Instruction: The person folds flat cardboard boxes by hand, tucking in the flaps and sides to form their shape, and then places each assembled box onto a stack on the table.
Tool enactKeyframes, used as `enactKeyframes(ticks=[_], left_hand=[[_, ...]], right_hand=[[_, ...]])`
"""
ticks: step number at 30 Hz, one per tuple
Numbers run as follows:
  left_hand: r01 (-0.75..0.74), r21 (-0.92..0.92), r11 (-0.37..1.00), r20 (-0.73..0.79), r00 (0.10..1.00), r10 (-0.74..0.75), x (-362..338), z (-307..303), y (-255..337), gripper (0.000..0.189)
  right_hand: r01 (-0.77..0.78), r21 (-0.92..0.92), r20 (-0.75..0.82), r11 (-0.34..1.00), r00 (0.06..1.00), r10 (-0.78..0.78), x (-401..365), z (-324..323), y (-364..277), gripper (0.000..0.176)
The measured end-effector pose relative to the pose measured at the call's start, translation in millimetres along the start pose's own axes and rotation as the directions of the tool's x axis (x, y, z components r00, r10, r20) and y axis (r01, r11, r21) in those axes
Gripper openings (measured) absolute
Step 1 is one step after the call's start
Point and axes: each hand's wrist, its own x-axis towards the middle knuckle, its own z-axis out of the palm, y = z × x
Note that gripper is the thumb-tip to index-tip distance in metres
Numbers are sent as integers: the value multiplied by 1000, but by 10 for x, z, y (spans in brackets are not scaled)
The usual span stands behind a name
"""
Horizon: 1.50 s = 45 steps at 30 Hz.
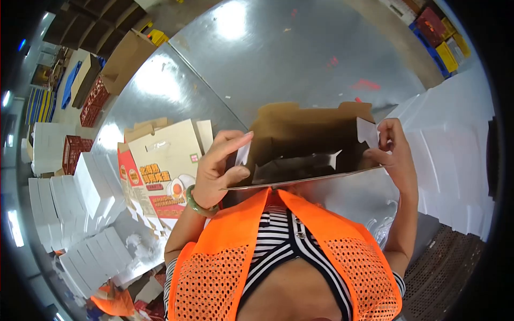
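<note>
Box (316,119) held open, center frame.
Left hand (218,163) and right hand (395,156) pinch its end flaps (366,132) between thumbs and fingers; printed cartons (167,152) lie at left.

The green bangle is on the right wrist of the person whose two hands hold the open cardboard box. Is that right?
Not quite: the head view shows the green bangle on the wrist of the left hand. The rest is right: that hand and the right hand hold the open cardboard box.
</note>
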Motion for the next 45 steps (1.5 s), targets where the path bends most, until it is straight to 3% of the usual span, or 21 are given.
enactKeyframes(ticks=[1, 4, 6, 8, 11, 14, 15, 16, 18, 20, 22, 23, 25, 26, 28, 32, 34, 36, 37, 41, 45], left_hand=[[3, 22, 1000, 34, 999, -4, 1, -15, 18, 46], [78, -33, 996, -33, 996, -79, 13, 158, 121, 20], [16, 708, 706, -148, 981, 126, 69, 250, 183, 20], [73, 744, 664, -114, 993, 18, 104, 270, 273, 8], [-28, 978, 207, 25, 1000, 19, 69, 258, 318, 11], [-55, 874, 482, 36, 998, 48, 12, 145, 250, 10], [-22, 472, 881, -22, 999, 37, -12, 166, 133, 32], [4, 373, 928, 89, 995, -40, -49, 68, 88, 61], [40, 207, 978, 151, 986, -72, -130, 116, 61, 82], [81, 98, 992, 291, 951, -106, -138, 16, 67, 66], [59, 295, 954, 411, 893, -182, -129, -14, 181, 82], [42, 429, 902, 463, 848, -259, -144, -32, 266, 105], [72, 407, 911, 445, 855, -267, -130, -7, 318, 105], [99, 383, 918, 431, 860, -273, -141, -1, 339, 105], [156, 422, 893, 399, 853, -337, -216, 23, 397, 109], [28, 541, 840, 304, 925, -226, -312, 121, 441, 106], [-42, 595, 803, 312, 932, -183, -325, 46, 459, 90], [-143, 746, 651, 158, 987, 35, -319, 169, 431, 45], [-47, 689, 723, 114, 993, -44, -314, 183, 403, 41], [-5, 765, 644, 11, 1000, -5, -291, 249, 308, 43], [-31, 792, 610, -35, 995, 97, -192, 395, 277, 59]], right_hand=[[88, 118, -147, 989, 987, -71, -62, 50, 82, 34], [150, 101, -61, 984, 988, -145, -162, -25, 356, 30], [178, 10, -52, 984, 983, -178, -219, 26, 262, 25], [205, -91, -37, 975, 977, -209, -262, -6, 198, 20], [186, -361, 150, 914, 979, -140, -285, -67, 202, 14], [192, -273, 24, 943, 981, -192, -305, 37, 298, 18], [351, -19, -209, 936, 914, -347, -336, 128, 375, 20], [540, 185, -454, 821, 788, -416, -370, 196, 411, 21], [518, 289, -464, 805, 811, -355, -462, 317, 316, 22], [669, -62, -54, 741, 739, -672, -517, 332, 199, 25], [562, -72, -160, 824, 809, -566, -493, 334, 218, 30], [528, -266, -210, 807, 785, -583, -472, 308, 140, 31], [490, -609, -185, 623, 676, -713, -455, 259, -58, 31], [496, -605, -178, 623, 678, -713, -459, 245, -47, 31], [330, -344, -151, 879, 904, -399, -461, 191, 0, 36], [168, -178, -217, 970, 954, -205, -411, 157, -24, 39], [258, -272, -265, 927, 906, -330, -373, 211, 53, 40], [282, -368, -297, 886, 867, -399, -313, 293, 95, 39], [312, -453, -305, 835, 825, -475, -301, 352, 113, 38], [219, -774, -345, 595, 642, -685, -264, 650, 148, 33], [331, -782, -252, 529, 608, -753, -264, 532, 305, 25]])
